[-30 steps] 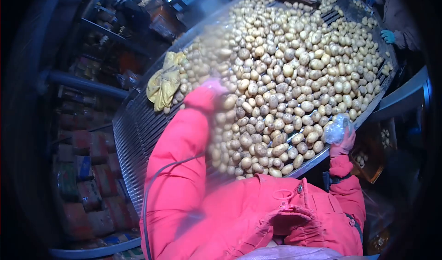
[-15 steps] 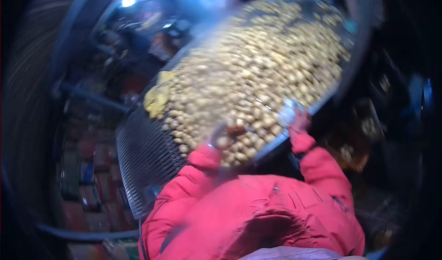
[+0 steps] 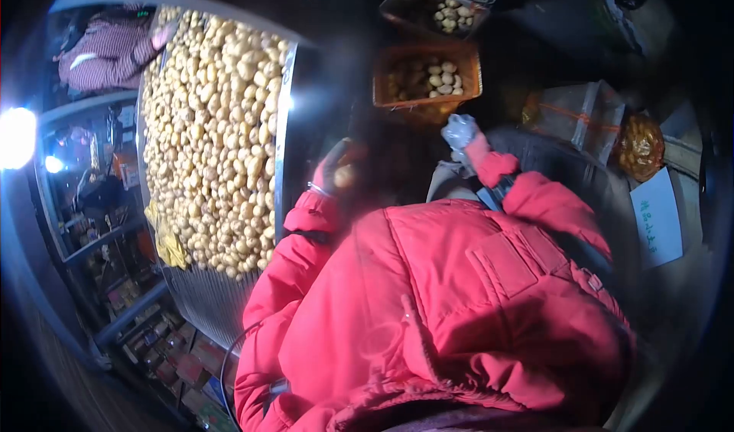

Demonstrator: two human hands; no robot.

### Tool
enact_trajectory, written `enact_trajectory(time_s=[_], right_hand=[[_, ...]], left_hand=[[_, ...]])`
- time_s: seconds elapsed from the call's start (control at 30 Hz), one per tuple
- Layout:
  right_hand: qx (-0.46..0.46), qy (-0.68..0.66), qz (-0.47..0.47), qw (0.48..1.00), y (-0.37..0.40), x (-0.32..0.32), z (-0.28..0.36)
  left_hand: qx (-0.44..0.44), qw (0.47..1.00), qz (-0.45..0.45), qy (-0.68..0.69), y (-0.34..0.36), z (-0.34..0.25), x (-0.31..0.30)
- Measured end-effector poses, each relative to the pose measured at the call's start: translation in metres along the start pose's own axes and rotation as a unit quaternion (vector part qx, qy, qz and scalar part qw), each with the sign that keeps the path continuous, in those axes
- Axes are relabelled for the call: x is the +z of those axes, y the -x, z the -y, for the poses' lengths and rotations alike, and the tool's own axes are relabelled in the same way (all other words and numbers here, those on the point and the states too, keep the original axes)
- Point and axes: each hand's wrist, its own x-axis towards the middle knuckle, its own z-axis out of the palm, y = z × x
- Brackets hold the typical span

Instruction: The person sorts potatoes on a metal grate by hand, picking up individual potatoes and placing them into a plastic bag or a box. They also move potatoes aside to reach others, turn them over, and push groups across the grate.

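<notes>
My left hand (image 3: pixel 336 166), in a dark, blurred glove, is just right of the sorting table's metal edge (image 3: pixel 285 111). Its fingers curl round a potato (image 3: pixel 345 177); whether it holds more I cannot make out. Many pale potatoes (image 3: pixel 218 134) cover the table to its left. My right hand (image 3: pixel 468 140) is apart from it, below an orange crate (image 3: pixel 428 102) with potatoes inside. Pale, shiny plastic covers its fingers, which look closed; what is in them is hidden.
A second crate (image 3: pixel 405 8) with potatoes stands behind the orange one. A bag of potatoes (image 3: pixel 641 147) and a white sign (image 3: pixel 657 218) are at the right. Yellow cloth (image 3: pixel 167 241) lies by the slatted end (image 3: pixel 210 298). Another person (image 3: pixel 107 53) is across the table.
My view and body have turned right, from the table towards the crates. My left hand has come off the potato pile with a potato in it; the right hand has left the table edge.
</notes>
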Motion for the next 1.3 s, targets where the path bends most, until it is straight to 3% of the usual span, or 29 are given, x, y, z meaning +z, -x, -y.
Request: enact_trajectory(time_s=[0.07,0.2,0.23,0.27,0.33,0.43,0.57,0.67,0.8,0.97,1.07,1.1,1.13,1.17,1.23,1.27,1.3], right_hand=[[0.044,0.026,-0.037,0.998,0.009,-0.044,-0.023],[0.139,0.048,-0.084,0.986,0.051,-0.098,-0.054],[0.156,0.048,-0.091,0.982,0.058,-0.101,-0.057],[0.17,0.044,-0.096,0.98,0.065,-0.102,-0.061],[0.192,0.034,-0.099,0.976,0.074,-0.102,-0.067],[0.214,0.016,-0.097,0.972,0.084,-0.1,-0.072],[0.238,-0.012,-0.104,0.966,0.098,-0.105,-0.078],[0.239,-0.028,-0.104,0.965,0.095,-0.113,-0.08],[0.199,-0.035,-0.083,0.976,0.045,-0.111,-0.073],[0.049,0.01,0.048,0.998,-0.068,-0.059,-0.007],[-0.041,0.062,0.147,0.986,-0.108,0.001,0.056],[-0.066,0.085,0.179,0.978,-0.112,0.022,0.078],[-0.087,0.116,0.207,0.967,-0.107,0.034,0.107],[-0.103,0.148,0.241,0.954,-0.103,0.056,0.123],[-0.133,0.187,0.31,0.923,-0.09,0.091,0.165],[-0.195,0.099,0.342,0.914,-0.08,0.098,0.181],[-0.19,0.009,0.413,0.891,-0.077,0.113,0.191]], left_hand=[[-0.002,0.999,0.01,-0.035,-0.031,0.0,0.028],[-0.062,0.98,0.031,0.185,-0.128,-0.01,0.064],[-0.084,0.92,0.085,0.373,-0.158,-0.022,0.072],[-0.099,0.889,0.089,0.439,-0.192,-0.028,0.085],[-0.118,0.913,0.033,0.389,-0.259,-0.018,0.106],[-0.155,0.925,0.022,0.347,-0.33,0.01,0.117],[-0.179,0.928,0.019,0.326,-0.365,0.05,0.112],[-0.208,0.928,0.028,0.308,-0.348,0.066,0.108],[-0.24,0.93,0.089,0.263,-0.263,0.072,0.107],[-0.123,0.981,0.139,0.062,-0.162,-0.027,0.125],[-0.016,1.0,-0.006,-0.025,-0.121,-0.07,0.133],[0.015,0.983,-0.131,-0.126,-0.122,-0.062,0.126],[0.017,0.965,-0.221,-0.14,-0.114,-0.073,0.118],[-0.04,0.962,-0.263,-0.062,-0.107,-0.067,0.095],[0.026,0.957,-0.285,-0.042,-0.07,-0.05,0.038],[0.03,0.949,-0.312,-0.03,-0.048,-0.04,0.013],[0.034,0.94,-0.339,-0.018,-0.026,-0.031,-0.012]])
